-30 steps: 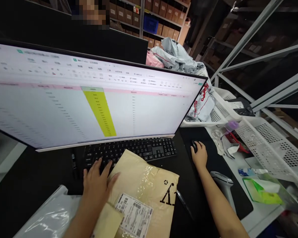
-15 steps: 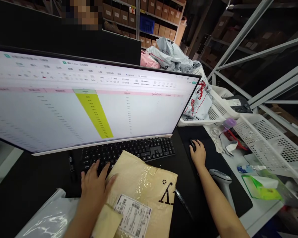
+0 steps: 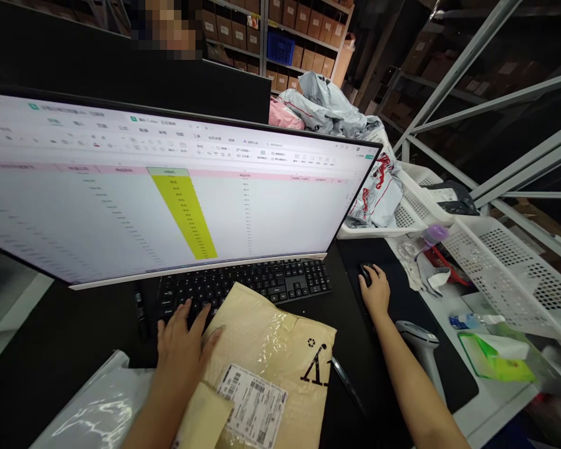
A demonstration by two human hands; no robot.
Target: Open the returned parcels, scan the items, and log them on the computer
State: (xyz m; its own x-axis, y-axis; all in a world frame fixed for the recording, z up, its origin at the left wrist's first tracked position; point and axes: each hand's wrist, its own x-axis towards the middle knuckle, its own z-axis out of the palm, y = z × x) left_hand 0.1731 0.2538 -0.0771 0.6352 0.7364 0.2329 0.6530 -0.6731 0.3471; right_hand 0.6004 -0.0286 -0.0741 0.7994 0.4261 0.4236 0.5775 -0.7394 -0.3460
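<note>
My left hand lies flat with fingers spread on the left part of the black keyboard, its thumb on the edge of a tan padded mailer. That mailer bears a white shipping label and covers the keyboard's front edge. My right hand is cupped over a black mouse on the dark desk mat. A wide monitor shows a spreadsheet with one yellow column.
A handheld barcode scanner stands right of my forearm. A clear plastic bag lies at the lower left. White perforated baskets hold grey parcels. A person sits behind the monitor. Metal racking and boxed shelves stand behind.
Only the view shifts slightly left and back. Both hands stay where they were, on the keyboard and the mouse.
</note>
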